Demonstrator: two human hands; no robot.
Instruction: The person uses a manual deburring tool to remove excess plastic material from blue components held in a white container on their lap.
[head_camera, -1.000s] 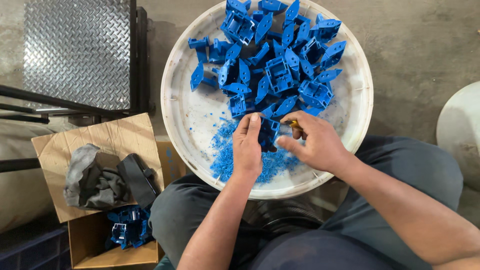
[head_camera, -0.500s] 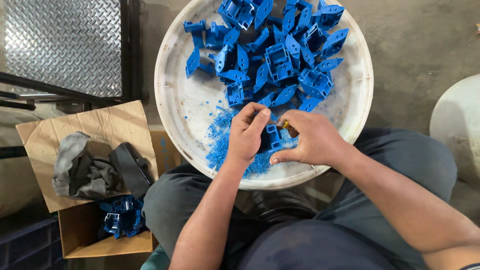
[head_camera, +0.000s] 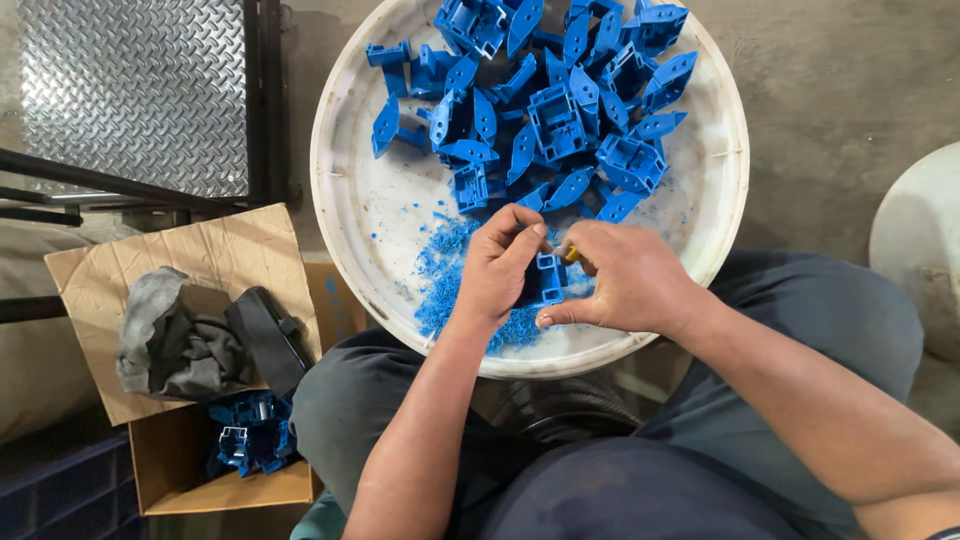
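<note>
A blue plastic part (head_camera: 549, 279) is held between both hands over the near side of a round white tray (head_camera: 352, 230). My left hand (head_camera: 498, 264) grips its left side with curled fingers. My right hand (head_camera: 618, 276) closes on its right side and also holds a small tool with a yellow handle (head_camera: 570, 254), mostly hidden by the fingers. Blue shavings (head_camera: 447, 276) lie heaped on the tray under and left of the hands. A pile of several similar blue parts (head_camera: 553, 106) fills the far half of the tray.
A cardboard box (head_camera: 215, 480) at lower left holds several blue parts (head_camera: 248, 437); grey cloth (head_camera: 170, 336) and a black item lie on its flap. A checker-plate metal sheet (head_camera: 130, 90) sits at upper left. Another white round object (head_camera: 918, 250) is at right.
The view has shifted so the tray sits higher in the frame. Both hands stay together on the blue part, with small finger movements only.
</note>
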